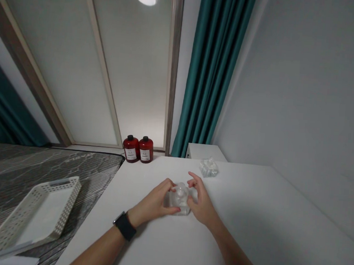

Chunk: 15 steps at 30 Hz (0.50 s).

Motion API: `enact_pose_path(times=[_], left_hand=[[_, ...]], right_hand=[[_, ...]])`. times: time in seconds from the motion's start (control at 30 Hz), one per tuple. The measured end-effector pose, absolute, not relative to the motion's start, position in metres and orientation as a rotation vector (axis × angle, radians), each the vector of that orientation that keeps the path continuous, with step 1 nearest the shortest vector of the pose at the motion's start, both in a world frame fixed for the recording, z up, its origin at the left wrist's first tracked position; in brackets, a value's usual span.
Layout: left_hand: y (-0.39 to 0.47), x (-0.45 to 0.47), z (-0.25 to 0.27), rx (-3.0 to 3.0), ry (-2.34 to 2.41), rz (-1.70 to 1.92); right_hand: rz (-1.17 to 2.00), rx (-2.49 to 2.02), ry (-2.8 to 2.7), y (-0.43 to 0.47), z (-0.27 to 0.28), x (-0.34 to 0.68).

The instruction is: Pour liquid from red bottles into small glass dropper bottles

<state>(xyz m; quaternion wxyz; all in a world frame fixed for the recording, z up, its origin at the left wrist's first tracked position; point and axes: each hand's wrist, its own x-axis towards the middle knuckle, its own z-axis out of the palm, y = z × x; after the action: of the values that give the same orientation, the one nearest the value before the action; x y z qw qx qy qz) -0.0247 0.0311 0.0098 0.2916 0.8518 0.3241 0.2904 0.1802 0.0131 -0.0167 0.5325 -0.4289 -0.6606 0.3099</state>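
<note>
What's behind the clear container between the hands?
The table, and a second clear container farther back, to the right. The spot immediately behind the near container is covered.

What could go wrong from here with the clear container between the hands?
1. Slip: the left hand has its thumb and fingers at the clear container, while the right hand is mostly open; smooth-looking sides might slide.
2. Bump: a second clear container stands just beyond the right hand; a forward reach could knock it.
3. Visibility: clear on a white table, edges could be misjudged.
</note>
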Motion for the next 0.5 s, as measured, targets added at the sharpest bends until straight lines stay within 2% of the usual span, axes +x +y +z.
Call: enact_pose_path(times=[0.5], left_hand=[[0.032, -0.022, 0.004, 2.156, 0.83, 0.897]], right_hand=[[0.829, -1.024, -1.536, 0.003, -0.011, 0.16]])
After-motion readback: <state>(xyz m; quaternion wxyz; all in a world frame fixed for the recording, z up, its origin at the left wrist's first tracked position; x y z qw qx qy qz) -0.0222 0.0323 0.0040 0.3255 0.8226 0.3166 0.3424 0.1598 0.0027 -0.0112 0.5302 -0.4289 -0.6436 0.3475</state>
